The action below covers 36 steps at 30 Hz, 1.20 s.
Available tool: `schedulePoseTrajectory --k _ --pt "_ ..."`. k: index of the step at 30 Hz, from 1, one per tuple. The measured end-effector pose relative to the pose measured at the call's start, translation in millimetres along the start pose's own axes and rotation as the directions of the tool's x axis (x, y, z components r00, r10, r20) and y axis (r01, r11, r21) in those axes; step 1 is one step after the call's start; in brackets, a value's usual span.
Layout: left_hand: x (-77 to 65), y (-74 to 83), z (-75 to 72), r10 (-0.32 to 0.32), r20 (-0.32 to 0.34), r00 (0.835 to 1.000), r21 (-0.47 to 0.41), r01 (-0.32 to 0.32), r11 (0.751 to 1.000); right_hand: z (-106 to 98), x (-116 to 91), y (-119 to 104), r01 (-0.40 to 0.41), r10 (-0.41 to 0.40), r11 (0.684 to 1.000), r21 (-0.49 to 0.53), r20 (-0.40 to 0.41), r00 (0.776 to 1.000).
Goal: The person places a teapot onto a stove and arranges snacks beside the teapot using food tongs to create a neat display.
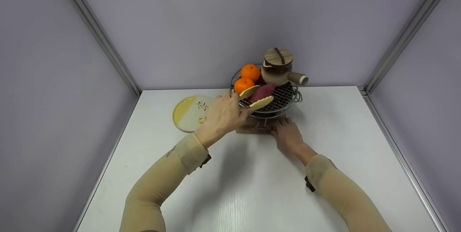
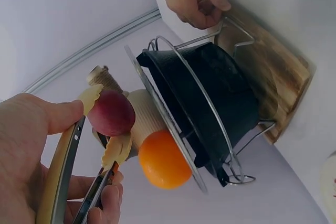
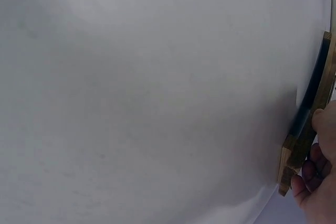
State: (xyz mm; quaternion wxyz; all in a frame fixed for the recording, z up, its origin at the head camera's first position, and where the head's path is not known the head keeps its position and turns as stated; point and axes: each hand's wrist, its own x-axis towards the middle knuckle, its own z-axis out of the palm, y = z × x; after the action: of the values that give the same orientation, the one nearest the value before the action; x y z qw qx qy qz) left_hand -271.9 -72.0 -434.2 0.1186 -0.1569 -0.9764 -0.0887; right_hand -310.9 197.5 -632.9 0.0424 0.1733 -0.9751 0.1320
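Note:
My left hand [image 1: 223, 115] holds a pair of tongs [image 1: 262, 103] with pale yellow scalloped tips. Between those tips is a purple-red sweet potato [image 1: 264, 92], over the front of a round wire grill rack [image 1: 284, 97]. In the left wrist view the tips lie on either side of the sweet potato [image 2: 111, 113], with the thumb along one tong arm. Low at the front right, my right hand [image 1: 288, 136] grips the edge of the wooden board [image 1: 248, 130] under the stove. The right wrist view shows its thumb on that board [image 3: 304, 140] and fingers curled at the edge.
On the rack stand two oranges, one behind [image 1: 250, 72] and one in front [image 1: 243, 85], and a lidded side-handled teapot [image 1: 275, 75]. A black fire bowl [image 2: 215, 93] sits below in a wire frame. Left of it lies a yellow-and-white plate [image 1: 183, 115]. Walls enclose the white table [image 1: 252, 188].

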Motion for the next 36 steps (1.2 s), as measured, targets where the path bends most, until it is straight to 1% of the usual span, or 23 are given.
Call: schedulePoseTrajectory --k 8,12,19,25,28,31,36 --pt "8.5 6.8 13.4 -0.014 0.027 1.0 0.054 0.012 0.998 0 0 0 -0.002 0.002 1.0 0.017 0.012 1.0" --pt "11.2 7.8 16.5 -0.017 0.038 0.999 0.061 0.014 0.998 0 0 -1 -0.001 0.0 1.0 0.016 0.017 1.0" --pt "15.0 9.1 20.6 -0.015 0.039 0.999 0.052 0.013 0.999 0 0 -1 -0.003 0.002 1.0 0.022 0.008 1.0" --pt "18.9 11.5 24.1 -0.013 0.042 0.999 0.094 0.009 0.995 0 0 -2 -0.003 0.003 1.0 -0.006 0.009 1.0" --pt "20.7 12.9 25.5 -0.013 0.047 0.999 0.115 0.007 0.993 0 -1 -3 -0.006 0.006 1.0 -0.004 0.013 1.0" --pt "22.6 13.7 26.9 -0.014 0.054 0.998 0.113 0.008 0.994 -2 -2 -2 -0.012 0.012 1.0 0.009 0.021 1.0" --pt "25.7 13.4 26.3 -0.016 0.058 0.998 0.08 0.011 0.997 -3 -2 -3 -0.018 0.017 1.0 0.025 0.022 1.0"
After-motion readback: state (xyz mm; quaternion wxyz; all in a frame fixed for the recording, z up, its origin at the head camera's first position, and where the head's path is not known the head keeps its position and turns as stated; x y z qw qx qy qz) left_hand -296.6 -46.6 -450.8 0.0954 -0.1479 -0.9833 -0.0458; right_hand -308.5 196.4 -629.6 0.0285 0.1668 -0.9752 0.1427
